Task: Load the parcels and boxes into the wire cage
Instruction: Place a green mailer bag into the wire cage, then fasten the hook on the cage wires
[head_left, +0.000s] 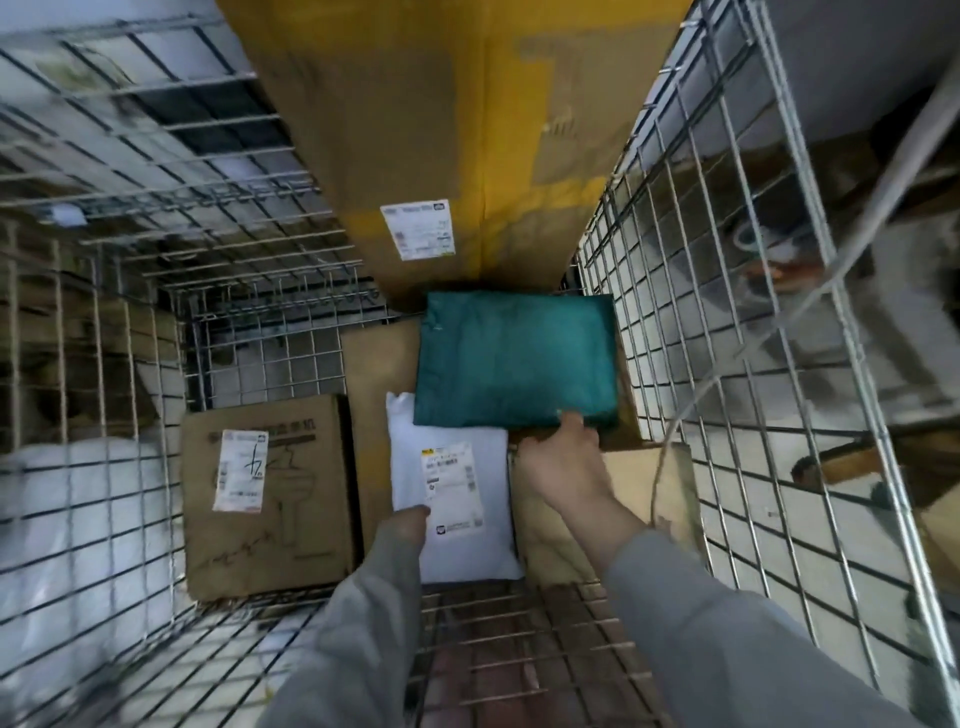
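Inside the silver wire cage (727, 291), a printed brown cardboard box (270, 499) lies at the left of the floor. Beside it the left hand (402, 530), its grip hidden beneath, reaches the near edge of a flat white plastic mailer (457, 467); whether it pinches cannot be told. Farther right, the right hand (563, 457) pinches the near edge of a teal plastic parcel (514, 358) below a tall upright cardboard carton (447, 130). Laying the teal parcel flat and snug against the carton would probably save space.

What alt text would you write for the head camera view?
Two hands reach into a wire cage: the right hand holds a teal parcel, the left hand touches a white mailer. Cardboard boxes surround them.
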